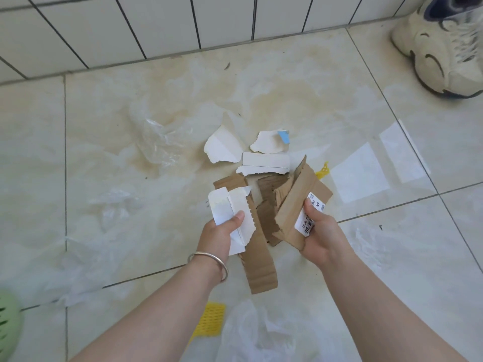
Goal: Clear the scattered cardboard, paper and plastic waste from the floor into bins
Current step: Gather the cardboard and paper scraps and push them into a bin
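My left hand (222,231) grips torn white paper pieces (230,205) together with a long brown cardboard strip (261,267) that hangs down toward me. My right hand (324,236) grips a folded brown cardboard piece (292,202) with a white barcode label (312,212). Just beyond both hands, several torn white card scraps (265,160) lie on the floor, one with a blue patch (283,135). More torn brown cardboard (269,186) lies between the hands.
Clear plastic bags lie on the tiles: one at left (162,142), one near my arms (258,333), one at right (371,246). Yellow foam netting (210,320) lies below; another yellow bit (323,171) shows behind the cardboard. A green basket (7,322) sits at lower left, a shoe (444,43) upper right.
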The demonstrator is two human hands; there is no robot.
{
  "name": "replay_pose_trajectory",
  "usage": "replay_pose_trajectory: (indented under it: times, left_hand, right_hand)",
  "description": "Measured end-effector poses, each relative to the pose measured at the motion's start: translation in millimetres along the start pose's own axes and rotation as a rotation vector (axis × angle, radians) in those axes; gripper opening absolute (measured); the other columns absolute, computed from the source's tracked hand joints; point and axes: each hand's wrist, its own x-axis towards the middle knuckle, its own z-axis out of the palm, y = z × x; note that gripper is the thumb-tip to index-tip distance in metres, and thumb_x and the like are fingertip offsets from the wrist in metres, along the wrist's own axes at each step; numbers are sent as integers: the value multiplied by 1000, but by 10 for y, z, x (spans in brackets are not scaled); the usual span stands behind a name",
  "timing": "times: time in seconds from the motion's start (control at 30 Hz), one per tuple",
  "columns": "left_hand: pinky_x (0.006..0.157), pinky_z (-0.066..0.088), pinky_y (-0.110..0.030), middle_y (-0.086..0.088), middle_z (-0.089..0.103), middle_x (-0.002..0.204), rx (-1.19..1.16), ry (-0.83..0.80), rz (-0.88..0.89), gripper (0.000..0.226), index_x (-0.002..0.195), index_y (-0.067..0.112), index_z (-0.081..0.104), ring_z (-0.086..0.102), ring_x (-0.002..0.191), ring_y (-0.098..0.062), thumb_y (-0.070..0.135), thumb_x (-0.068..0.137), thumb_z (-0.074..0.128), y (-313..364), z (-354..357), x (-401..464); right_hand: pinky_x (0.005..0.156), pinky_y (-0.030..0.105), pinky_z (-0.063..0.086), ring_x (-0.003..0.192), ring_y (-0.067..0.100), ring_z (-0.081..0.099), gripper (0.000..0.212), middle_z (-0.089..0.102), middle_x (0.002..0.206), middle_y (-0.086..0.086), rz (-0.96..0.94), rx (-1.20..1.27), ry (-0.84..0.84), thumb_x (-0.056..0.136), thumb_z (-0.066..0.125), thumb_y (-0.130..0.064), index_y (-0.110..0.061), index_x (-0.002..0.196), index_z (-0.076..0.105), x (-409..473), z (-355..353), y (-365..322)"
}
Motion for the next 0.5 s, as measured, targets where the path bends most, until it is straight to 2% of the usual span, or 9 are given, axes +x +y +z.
replay_pose_trajectory:
  times: [0.17,0.23,0.27,0.33,0.43,0.47,0.5]
  left_hand:
    - [59,47,-29,3,69,66,24,70,-22,11,77,18,65,61,69,-21,14,87,62,-48,-86,41]
    - [59,46,-30,-2,65,74,74,72,-44,5,82,15,63,60,69,-21,15,88,62,-79,-101,72]
    - [58,45,-30,-3,64,78,105,70,-55,3,86,13,62,59,70,-22,15,88,62,-97,-95,84]
    - [58,46,-30,-8,64,86,172,69,-77,11,97,11,61,60,76,-27,18,88,62,-135,-49,108]
    - [57,49,-30,-14,62,99,290,76,-103,31,112,6,61,59,86,-31,23,87,64,-172,53,150]
    - [57,51,-30,-13,62,99,340,77,-90,34,113,4,61,59,86,-31,25,87,64,-176,88,161]
    - [59,53,-31,-12,62,99,406,80,-63,35,114,4,60,60,85,-31,26,87,64,-180,123,178]
  right_hand:
    - [44,27,54,52,15,69,27,72,64,1,57,-23,-42,96,45,-26,-12,86,65,-96,-167,-58]
    - [41,23,50,47,14,65,26,69,62,0,53,-18,-55,94,46,-23,-13,80,65,-128,-238,-87]
    - [42,22,49,48,12,63,21,67,65,-1,44,-18,-67,91,49,-22,-14,81,65,-131,-276,-101]
    - [44,21,47,49,10,58,12,63,69,-2,22,-30,-90,78,63,-26,-16,84,66,-132,-311,-124]
    - [44,21,44,48,10,51,45,57,64,-1,29,-38,-162,49,89,-27,-13,87,70,-85,-359,-128]
    - [45,21,44,48,10,50,49,55,63,-1,48,-6,-177,50,89,-25,-11,92,69,-73,-356,-126]
    - [46,20,45,49,10,49,43,54,64,-2,59,28,-186,58,84,-24,-10,97,69,-61,-346,-123]
